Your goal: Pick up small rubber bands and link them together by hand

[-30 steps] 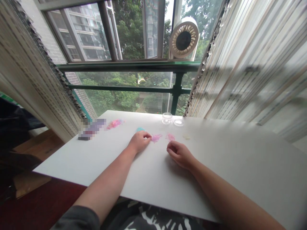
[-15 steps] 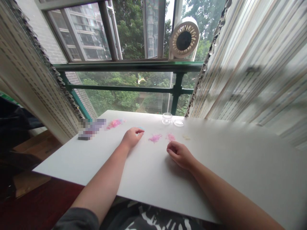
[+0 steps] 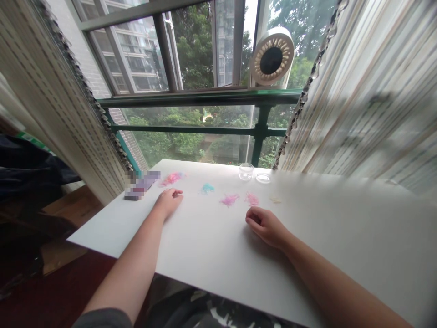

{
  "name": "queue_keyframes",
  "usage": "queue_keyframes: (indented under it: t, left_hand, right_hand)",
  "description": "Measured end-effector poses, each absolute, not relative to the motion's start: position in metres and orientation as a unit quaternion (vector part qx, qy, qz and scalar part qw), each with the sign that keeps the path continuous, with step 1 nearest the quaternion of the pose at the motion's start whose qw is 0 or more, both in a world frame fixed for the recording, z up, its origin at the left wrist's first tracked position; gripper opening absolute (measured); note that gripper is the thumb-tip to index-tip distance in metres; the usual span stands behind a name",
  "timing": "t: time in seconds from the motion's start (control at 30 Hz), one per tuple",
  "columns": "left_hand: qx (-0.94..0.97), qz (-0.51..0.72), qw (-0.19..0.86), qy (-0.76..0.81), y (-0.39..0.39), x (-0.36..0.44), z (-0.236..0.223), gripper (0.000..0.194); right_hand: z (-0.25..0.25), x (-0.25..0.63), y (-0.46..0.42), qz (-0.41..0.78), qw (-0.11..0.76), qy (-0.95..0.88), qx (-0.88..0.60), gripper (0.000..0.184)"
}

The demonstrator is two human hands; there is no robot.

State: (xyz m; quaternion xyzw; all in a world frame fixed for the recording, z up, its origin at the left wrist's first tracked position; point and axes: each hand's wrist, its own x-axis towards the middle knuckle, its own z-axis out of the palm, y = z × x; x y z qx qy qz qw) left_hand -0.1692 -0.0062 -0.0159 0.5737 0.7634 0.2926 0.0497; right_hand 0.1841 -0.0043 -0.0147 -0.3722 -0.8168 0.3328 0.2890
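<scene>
Multicoloured pile [image 3: 172,179] is lying at twelve o'clock from left hand [image 3: 169,203], its grip unclear. Right hand [image 3: 268,226] is resting loosely closed

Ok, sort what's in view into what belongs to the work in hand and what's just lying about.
Likely in the work:
mixed-colour pile, near the left hand
turquoise pile
purple pile
pink pile, near the right hand
pale yellow bits
perhaps clear container, clear disc

Likely just about:
white fan
curtains
cardboard
pixelated item: cannot tell
</scene>
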Motion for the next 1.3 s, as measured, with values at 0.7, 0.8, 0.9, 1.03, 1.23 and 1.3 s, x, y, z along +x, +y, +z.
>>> queue_keyframes:
  t: [0.7, 0.8, 0.9, 1.03, 1.23, 1.3]
  left_hand:
    - [0.828, 0.254, 0.053, 0.497, -0.017, -0.058, -0.010, 0.029]
    - [0.830, 0.254, 0.053, 0.493, -0.017, -0.058, -0.010, 0.029]
    - [0.832, 0.255, 0.062, 0.489, -0.017, -0.058, -0.008, 0.029]
    - [0.828, 0.264, 0.076, 0.488, -0.018, -0.058, -0.006, 0.028]
    - [0.812, 0.303, 0.078, 0.493, -0.019, -0.065, -0.005, 0.019]
    - [0.799, 0.315, 0.066, 0.507, -0.016, -0.072, -0.004, 0.014]
  right_hand:
    - [-0.011, 0.183, -0.006, 0.329, 0.289, -0.820, -0.368, 0.007]
    - [-0.011, 0.183, -0.006, 0.329, 0.288, -0.820, -0.369, 0.008]
    - [-0.011, 0.183, -0.006, 0.329, 0.291, -0.821, -0.366, 0.007]
    - [-0.011, 0.183, -0.006, 0.327, 0.292, -0.821, -0.365, 0.007]
    - [-0.012, 0.184, -0.006, 0.324, 0.288, -0.823, -0.367, 0.007]
    - [-0.012, 0.184, -0.006, 0.325, 0.283, -0.824, -0.368, 0.008]
